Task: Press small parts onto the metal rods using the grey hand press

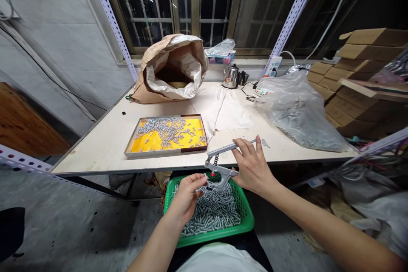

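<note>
My right hand [253,165] is wrapped round the grey handles of a metal hand press tool [223,173], which has a spring and a red part near its jaw. At the jaw, my left hand [191,193] pinches something too small to make out. Both hands are above a green plastic basket [247,221] filled with small silvery metal pieces [213,212]. On the table behind stands a shallow tray [165,152] with a yellow bottom, holding many similar small metal pieces [168,129], heaped mostly at its back left.
The pale table [102,144] holds an open paper sack [149,72] at the back, a steel kettle [232,77] and a large clear plastic bag [302,110] at the right. Cardboard boxes [357,93] are stacked beyond. The table's front edge runs just behind the basket.
</note>
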A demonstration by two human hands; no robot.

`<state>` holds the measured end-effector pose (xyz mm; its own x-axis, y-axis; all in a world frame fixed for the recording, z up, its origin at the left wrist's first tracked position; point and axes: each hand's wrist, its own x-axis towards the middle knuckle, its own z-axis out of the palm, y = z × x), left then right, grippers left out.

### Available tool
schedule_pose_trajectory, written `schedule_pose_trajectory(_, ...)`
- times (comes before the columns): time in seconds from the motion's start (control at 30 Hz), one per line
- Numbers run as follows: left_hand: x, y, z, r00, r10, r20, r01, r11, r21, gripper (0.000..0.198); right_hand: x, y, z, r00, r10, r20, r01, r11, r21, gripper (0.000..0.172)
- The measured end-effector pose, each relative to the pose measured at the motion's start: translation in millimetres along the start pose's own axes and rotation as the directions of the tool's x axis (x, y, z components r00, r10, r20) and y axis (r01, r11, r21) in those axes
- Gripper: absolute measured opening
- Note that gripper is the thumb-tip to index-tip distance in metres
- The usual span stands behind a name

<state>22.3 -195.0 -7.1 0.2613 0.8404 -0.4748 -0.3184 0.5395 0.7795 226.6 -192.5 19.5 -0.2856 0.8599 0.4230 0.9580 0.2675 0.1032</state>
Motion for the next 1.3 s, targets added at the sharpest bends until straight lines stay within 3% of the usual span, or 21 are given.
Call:
schedule_pose_trajectory(0.33,8,-14,-0.6,0.995,0.080,-0.058,-0.072,0.990,0.123,0.031,-4,-9,8,1.000,-0.026,-0.007,0.026,0.999,-0.022,0.061)
schedule_pose_trajectory(0.5,10,-13,-3.3,0.979,0.198,-0.047,-0.183,0.957,0.223,0.023,-4,-11,10,1.000,-0.027,-0.004,0.027,0.999,-0.019,0.062)
schedule_pose_trajectory(0.77,8,2,-8.2,0.980,0.189,0.063,-0.198,0.891,0.410,0.013,-4,-17,12,0.999,-0.037,-0.001,0.037,0.999,-0.017,0.060)
schedule_pose_trajectory(1.0,3,2,-9.0,0.983,0.176,0.057,-0.185,0.927,0.326,0.014,-4,-20,7,0.999,-0.036,-0.029,0.036,0.999,0.004,0.058)
schedule_pose_trajectory(1.2,-6,5,-9.2,0.989,0.121,0.080,-0.138,0.957,0.255,0.020,-2,-15,10,0.993,-0.105,-0.052,0.106,0.994,0.003,0.033)
schedule_pose_trajectory(1.3,-9,7,-14.3,0.993,0.116,0.027,-0.119,0.980,0.163,0.037,6,-9,12,0.992,-0.113,0.058,0.116,0.992,-0.044,0.039)
